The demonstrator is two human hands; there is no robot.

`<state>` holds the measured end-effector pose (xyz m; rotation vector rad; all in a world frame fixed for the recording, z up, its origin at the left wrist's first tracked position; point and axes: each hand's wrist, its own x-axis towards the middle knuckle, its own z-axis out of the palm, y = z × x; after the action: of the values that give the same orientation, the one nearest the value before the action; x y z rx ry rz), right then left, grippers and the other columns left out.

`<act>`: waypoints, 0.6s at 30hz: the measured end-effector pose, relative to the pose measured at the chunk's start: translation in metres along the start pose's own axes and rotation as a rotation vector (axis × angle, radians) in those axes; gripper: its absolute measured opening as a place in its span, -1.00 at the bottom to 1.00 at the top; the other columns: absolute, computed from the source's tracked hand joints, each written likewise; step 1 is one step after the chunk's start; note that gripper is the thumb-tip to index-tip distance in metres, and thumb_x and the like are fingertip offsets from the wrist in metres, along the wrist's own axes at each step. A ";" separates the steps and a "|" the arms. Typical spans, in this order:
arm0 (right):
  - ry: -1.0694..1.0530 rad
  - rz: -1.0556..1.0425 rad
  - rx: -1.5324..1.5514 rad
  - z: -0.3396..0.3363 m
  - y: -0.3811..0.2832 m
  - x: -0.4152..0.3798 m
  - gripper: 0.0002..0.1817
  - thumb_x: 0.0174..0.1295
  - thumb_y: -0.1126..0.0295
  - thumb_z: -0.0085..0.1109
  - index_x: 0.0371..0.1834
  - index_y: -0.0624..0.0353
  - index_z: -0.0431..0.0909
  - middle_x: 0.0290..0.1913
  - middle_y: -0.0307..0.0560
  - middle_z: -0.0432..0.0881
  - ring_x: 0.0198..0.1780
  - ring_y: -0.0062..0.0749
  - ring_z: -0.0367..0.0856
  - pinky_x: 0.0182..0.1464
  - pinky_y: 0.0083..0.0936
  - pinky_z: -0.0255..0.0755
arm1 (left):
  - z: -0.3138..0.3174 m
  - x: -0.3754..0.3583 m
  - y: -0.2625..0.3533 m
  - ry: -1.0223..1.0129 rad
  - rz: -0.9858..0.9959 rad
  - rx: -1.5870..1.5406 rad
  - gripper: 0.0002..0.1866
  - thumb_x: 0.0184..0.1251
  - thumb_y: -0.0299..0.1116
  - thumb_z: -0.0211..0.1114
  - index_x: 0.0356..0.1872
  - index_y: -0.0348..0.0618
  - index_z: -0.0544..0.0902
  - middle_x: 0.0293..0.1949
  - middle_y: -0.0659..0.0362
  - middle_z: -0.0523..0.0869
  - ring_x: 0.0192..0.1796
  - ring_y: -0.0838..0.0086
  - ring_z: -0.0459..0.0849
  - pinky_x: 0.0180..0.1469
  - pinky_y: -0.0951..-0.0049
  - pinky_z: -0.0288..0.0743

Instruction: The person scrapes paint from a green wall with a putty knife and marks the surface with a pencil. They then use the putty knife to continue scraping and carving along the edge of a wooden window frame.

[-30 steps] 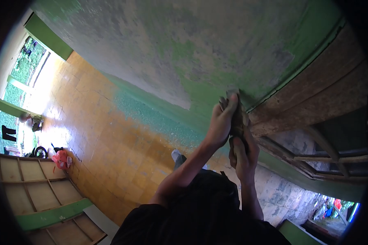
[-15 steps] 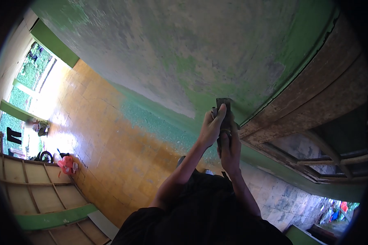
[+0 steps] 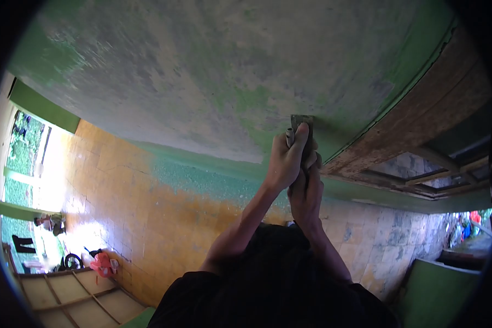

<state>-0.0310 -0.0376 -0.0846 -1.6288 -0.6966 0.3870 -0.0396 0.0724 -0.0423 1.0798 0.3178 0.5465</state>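
Observation:
My left hand (image 3: pixel 284 164) is closed around a dark, flat-bladed scraper (image 3: pixel 302 118), its thumb laid along the blade. Just below, my right hand (image 3: pixel 306 194) wraps the lower end of the same tool. The blade's top edge is at the wall (image 3: pixel 202 76), which has patchy grey-white and green paint; whether it touches cannot be made out. A short pale tube end (image 3: pixel 290 136) pokes out beside my left thumb. The fingers hide most of the scraper's handle.
To the right is a brown wooden frame (image 3: pixel 388 134) with panes. Pale flecks lie on the tiled floor (image 3: pixel 147 213) along the wall base. A pink bag (image 3: pixel 104 264), a wheel (image 3: pixel 72 261) and a person (image 3: pixel 52 222) are at the left, by a bright opening.
Both hands and the scraper have moved slightly up in view along the wall. The camera has turned, shifting the doorway and bag downward. The grip stays the same.

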 end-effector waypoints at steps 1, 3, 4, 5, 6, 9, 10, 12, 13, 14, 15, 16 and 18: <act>0.024 0.002 -0.006 0.005 0.008 -0.003 -0.74 0.51 0.46 -0.06 0.14 0.40 0.40 -0.31 0.21 0.68 -0.29 -0.03 0.77 -0.28 -0.28 0.54 | -0.007 0.000 -0.009 0.004 -0.022 0.001 -0.43 0.65 0.04 0.05 -0.48 -0.26 0.50 -0.71 0.26 0.44 -0.60 0.47 0.58 -0.48 0.37 0.53; 0.073 0.011 -0.023 0.015 0.027 -0.015 -0.72 0.51 0.44 -0.08 0.15 0.40 0.40 -0.29 0.21 0.69 -0.27 -0.02 0.77 -0.26 -0.28 0.54 | -0.019 -0.006 -0.031 0.010 -0.070 0.001 -0.43 0.65 0.04 0.05 -0.48 -0.27 0.50 -0.71 0.25 0.44 -0.60 0.46 0.59 -0.49 0.37 0.52; 0.089 0.023 -0.023 0.018 0.028 -0.015 -0.72 0.51 0.45 -0.08 0.15 0.40 0.39 -0.30 0.21 0.69 -0.27 -0.01 0.77 -0.26 -0.28 0.54 | -0.021 -0.005 -0.032 0.001 -0.076 0.014 -0.43 0.65 0.04 0.05 -0.47 -0.27 0.50 -0.71 0.25 0.45 -0.60 0.45 0.60 -0.49 0.37 0.51; 0.100 0.040 -0.022 0.021 0.024 -0.017 -0.72 0.51 0.45 -0.08 0.15 0.40 0.39 -0.30 0.20 0.69 -0.27 -0.01 0.77 -0.26 -0.28 0.54 | -0.023 -0.008 -0.030 -0.002 -0.086 0.027 -0.43 0.65 0.04 0.05 -0.47 -0.28 0.50 -0.71 0.25 0.45 -0.60 0.45 0.60 -0.49 0.37 0.51; 0.108 0.055 -0.017 0.024 0.022 -0.019 -0.72 0.50 0.45 -0.08 0.15 0.40 0.39 -0.31 0.20 0.69 -0.27 -0.01 0.77 -0.26 -0.28 0.54 | -0.024 -0.009 -0.026 -0.002 -0.093 0.043 -0.42 0.65 0.04 0.05 -0.47 -0.28 0.50 -0.71 0.24 0.45 -0.60 0.44 0.61 -0.49 0.37 0.51; 0.158 0.014 -0.026 0.032 0.022 -0.019 -0.73 0.49 0.46 -0.08 0.14 0.40 0.40 -0.32 0.18 0.70 -0.29 -0.10 0.77 -0.26 -0.30 0.54 | -0.027 -0.008 -0.023 -0.032 -0.089 0.016 -0.42 0.65 0.05 0.05 -0.47 -0.29 0.50 -0.72 0.23 0.46 -0.59 0.42 0.63 -0.49 0.36 0.52; 0.177 0.023 0.001 0.034 0.019 -0.021 -0.73 0.49 0.46 -0.07 0.13 0.40 0.41 -0.33 0.16 0.69 -0.32 -0.16 0.74 -0.27 -0.31 0.53 | -0.028 -0.009 -0.023 -0.045 -0.094 0.019 -0.42 0.65 0.04 0.06 -0.47 -0.29 0.50 -0.71 0.23 0.46 -0.60 0.43 0.62 -0.48 0.36 0.53; 0.210 0.028 0.053 0.037 0.010 -0.018 -0.74 0.49 0.46 -0.07 0.12 0.40 0.42 -0.36 0.11 0.67 -0.37 -0.27 0.70 -0.30 -0.34 0.51 | -0.030 -0.006 -0.020 -0.068 -0.092 0.022 -0.43 0.65 0.04 0.07 -0.47 -0.30 0.50 -0.70 0.24 0.45 -0.61 0.46 0.58 -0.48 0.35 0.54; 0.205 0.048 0.066 0.037 0.010 -0.017 -0.74 0.49 0.46 -0.07 0.11 0.40 0.42 -0.39 0.08 0.65 -0.39 -0.32 0.66 -0.32 -0.35 0.49 | -0.029 -0.005 -0.020 -0.070 -0.087 0.024 -0.43 0.64 0.03 0.07 -0.47 -0.30 0.49 -0.69 0.24 0.45 -0.62 0.48 0.56 -0.47 0.34 0.55; 0.200 0.068 0.081 0.036 0.012 -0.015 -0.75 0.49 0.46 -0.07 0.10 0.40 0.43 -0.42 0.05 0.63 -0.41 -0.37 0.62 -0.35 -0.36 0.47 | -0.030 -0.003 -0.019 -0.070 -0.080 0.027 -0.43 0.64 0.03 0.07 -0.47 -0.30 0.49 -0.68 0.24 0.44 -0.63 0.50 0.54 -0.46 0.34 0.56; 0.193 0.089 0.097 0.037 0.013 -0.015 -0.75 0.49 0.46 -0.07 0.09 0.40 0.43 -0.44 0.02 0.60 -0.44 -0.42 0.58 -0.37 -0.38 0.45 | -0.031 -0.003 -0.020 -0.069 -0.076 0.031 -0.43 0.64 0.03 0.08 -0.47 -0.31 0.48 -0.68 0.25 0.44 -0.63 0.52 0.52 -0.46 0.33 0.57; 0.206 0.079 0.115 0.039 0.013 -0.014 -0.76 0.49 0.45 -0.07 0.08 0.40 0.43 -0.46 -0.01 0.58 -0.45 -0.44 0.55 -0.39 -0.39 0.43 | -0.032 -0.002 -0.021 -0.074 -0.074 0.014 -0.42 0.64 0.03 0.08 -0.48 -0.31 0.48 -0.67 0.25 0.44 -0.64 0.53 0.50 -0.45 0.32 0.58; 0.235 0.057 0.151 0.041 0.010 -0.013 -0.76 0.50 0.44 -0.07 0.06 0.39 0.44 -0.51 -0.08 0.54 -0.48 -0.50 0.50 -0.43 -0.43 0.38 | -0.032 -0.001 -0.024 -0.085 -0.069 -0.019 -0.42 0.64 0.03 0.09 -0.48 -0.31 0.48 -0.66 0.25 0.43 -0.64 0.56 0.46 -0.45 0.31 0.59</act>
<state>-0.0640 -0.0146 -0.1040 -1.5228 -0.4345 0.2767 -0.0501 0.0871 -0.0784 1.0668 0.2738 0.4405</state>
